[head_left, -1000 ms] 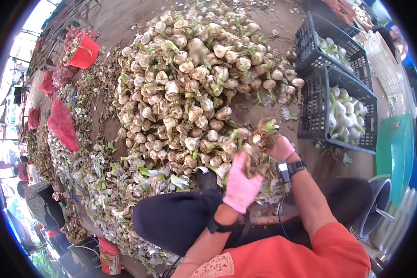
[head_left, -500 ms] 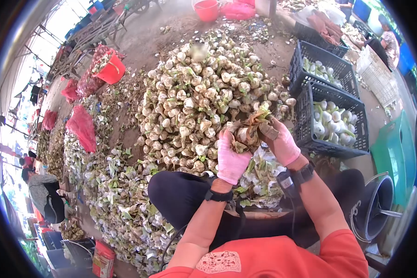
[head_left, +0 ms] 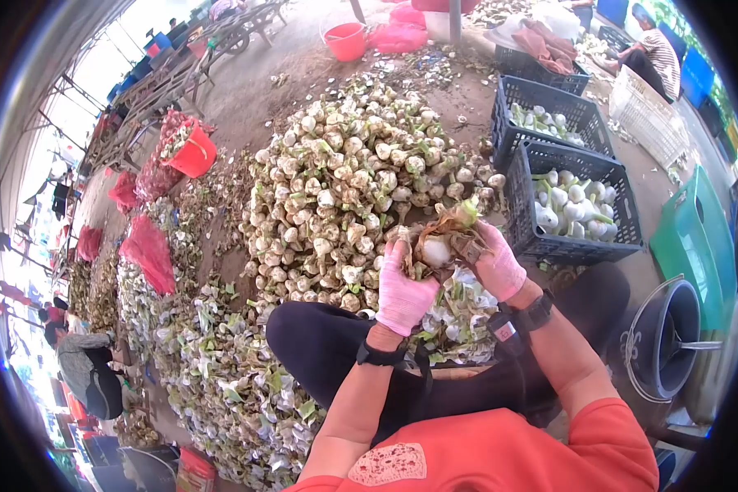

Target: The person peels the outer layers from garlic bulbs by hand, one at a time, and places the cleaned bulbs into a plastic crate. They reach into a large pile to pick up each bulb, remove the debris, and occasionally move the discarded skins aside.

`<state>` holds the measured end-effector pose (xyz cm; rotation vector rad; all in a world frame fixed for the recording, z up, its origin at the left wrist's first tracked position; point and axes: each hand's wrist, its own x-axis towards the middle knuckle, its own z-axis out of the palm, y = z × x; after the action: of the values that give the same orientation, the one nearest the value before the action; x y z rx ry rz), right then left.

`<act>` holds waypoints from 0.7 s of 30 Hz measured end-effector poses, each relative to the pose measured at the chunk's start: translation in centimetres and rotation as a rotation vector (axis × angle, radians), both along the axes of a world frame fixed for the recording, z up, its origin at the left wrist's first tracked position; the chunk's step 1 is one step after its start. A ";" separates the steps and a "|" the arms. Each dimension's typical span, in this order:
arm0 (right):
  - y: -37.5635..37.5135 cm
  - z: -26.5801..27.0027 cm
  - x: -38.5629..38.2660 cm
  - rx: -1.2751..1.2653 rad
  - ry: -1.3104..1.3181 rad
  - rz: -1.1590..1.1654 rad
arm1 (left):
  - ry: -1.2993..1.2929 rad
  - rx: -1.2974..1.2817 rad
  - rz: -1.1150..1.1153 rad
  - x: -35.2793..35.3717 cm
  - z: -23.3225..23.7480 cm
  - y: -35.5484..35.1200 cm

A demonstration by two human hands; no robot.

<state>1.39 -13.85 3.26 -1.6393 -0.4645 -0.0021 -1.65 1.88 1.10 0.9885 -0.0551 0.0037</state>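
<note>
- Holds a garlic bulb [head_left: 436, 252] in the gap between both hands, just right of the frame's centre, baring a rounded white side to the camera.
- Grips the brown husk [head_left: 451, 223] at the bulb's left edge with the left hand [head_left: 406, 291], curling the pink-gloved fingers upward and keeping the thumb low, just beside the white skin.
- Closes the right hand [head_left: 500, 264], also in pink, on the husk at the bulb's right side (cannot tell, amid dry leaf, exactly where the fingertips press).
- Points the bulb's green stem [head_left: 468, 210] up and to the right, above the right fingers.
- Sits cross-legged in dark trousers [head_left: 328, 340], facing a big pile of unpeeled garlic [head_left: 344, 189] just beyond the hands, from the middle toward the top of the frame.
- Has leafy trimmings [head_left: 459, 320] right below the hands, and a wide bed of peelings [head_left: 238, 385] across the lower left.
- Shows, right of the hands and apart from them, a black crate [head_left: 580, 249] of cleaned white bulbs [head_left: 574, 201], near a teal tub [head_left: 697, 238] at the right edge and a dark bucket [head_left: 681, 344] at lower right.
</note>
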 end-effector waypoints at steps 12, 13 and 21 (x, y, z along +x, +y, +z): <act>-1.3 1.3 1.3 0.246 0.219 -0.011 | 0.357 -0.521 -0.537 3.0 2.8 2.0; -1.6 1.4 1.6 0.253 0.216 -0.011 | 0.343 -0.619 -0.777 3.6 3.5 2.4; -2.2 1.2 5.4 0.275 0.247 -0.082 | 0.034 0.368 -0.110 5.0 3.1 0.2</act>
<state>6.83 -16.08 4.44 -1.3650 -0.1973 0.0720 3.39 2.09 4.22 1.3522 -0.0809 -0.1281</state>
